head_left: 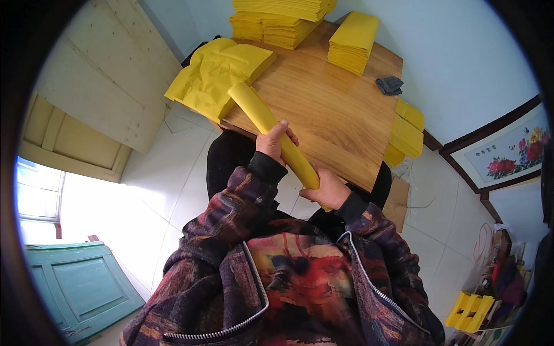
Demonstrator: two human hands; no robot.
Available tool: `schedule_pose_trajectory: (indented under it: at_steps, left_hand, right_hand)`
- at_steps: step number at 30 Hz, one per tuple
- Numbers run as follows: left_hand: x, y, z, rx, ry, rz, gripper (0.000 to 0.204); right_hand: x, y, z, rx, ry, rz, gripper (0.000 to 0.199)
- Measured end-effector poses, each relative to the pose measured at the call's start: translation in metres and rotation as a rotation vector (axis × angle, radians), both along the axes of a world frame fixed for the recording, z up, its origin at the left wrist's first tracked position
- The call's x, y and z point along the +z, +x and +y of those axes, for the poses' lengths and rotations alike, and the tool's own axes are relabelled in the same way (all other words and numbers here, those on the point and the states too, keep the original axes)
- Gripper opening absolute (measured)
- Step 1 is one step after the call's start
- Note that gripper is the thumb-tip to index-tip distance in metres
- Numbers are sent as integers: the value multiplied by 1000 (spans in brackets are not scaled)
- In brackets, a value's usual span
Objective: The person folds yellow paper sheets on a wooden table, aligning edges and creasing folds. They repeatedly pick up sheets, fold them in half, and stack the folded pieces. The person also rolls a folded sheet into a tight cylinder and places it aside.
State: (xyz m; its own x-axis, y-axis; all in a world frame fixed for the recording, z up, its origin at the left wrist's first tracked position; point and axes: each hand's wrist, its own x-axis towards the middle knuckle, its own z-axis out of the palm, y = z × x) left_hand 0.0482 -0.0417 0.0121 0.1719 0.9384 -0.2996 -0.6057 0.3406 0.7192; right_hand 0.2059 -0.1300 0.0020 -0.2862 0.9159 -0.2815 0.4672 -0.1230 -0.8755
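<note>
A long yellow roll, seemingly of paper [251,106], slants across my lap and over the near edge of the wooden table [323,109]. Wrapped round its middle is my left hand [277,142], thumb on top. My right hand [326,189] grips the roll close to its lower end, which the palm partly hides. The roll's far end reaches up beside a crumpled spread of yellow paper [216,72] on the table's left side.
Stacks of folded yellow paper [271,29] and a smaller yellow stack [353,43] stand along the table's back. A dark grey glove [389,86] lies at the right edge. More yellow bundles [407,132] sit beyond that side. A framed flower picture [502,150] leans by the wall.
</note>
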Motion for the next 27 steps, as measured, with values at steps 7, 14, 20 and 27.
schedule_pose_trajectory:
  at_steps: [7,14,20,27]
  left_hand:
    - [3,-5,-1,-326,99,-396,18]
    - [-3,4,-2,-154,62,-152,17]
    - [-5,7,-3,-57,-11,-51,17]
    - [-3,-6,-2,-389,158,-509,15]
  right_hand:
    - [7,12,-12,215,-577,769,27]
    - [-3,7,-12,88,-150,366,26]
    - [0,8,-11,66,-269,304,23]
    - [9,12,-17,211,-628,838,30]
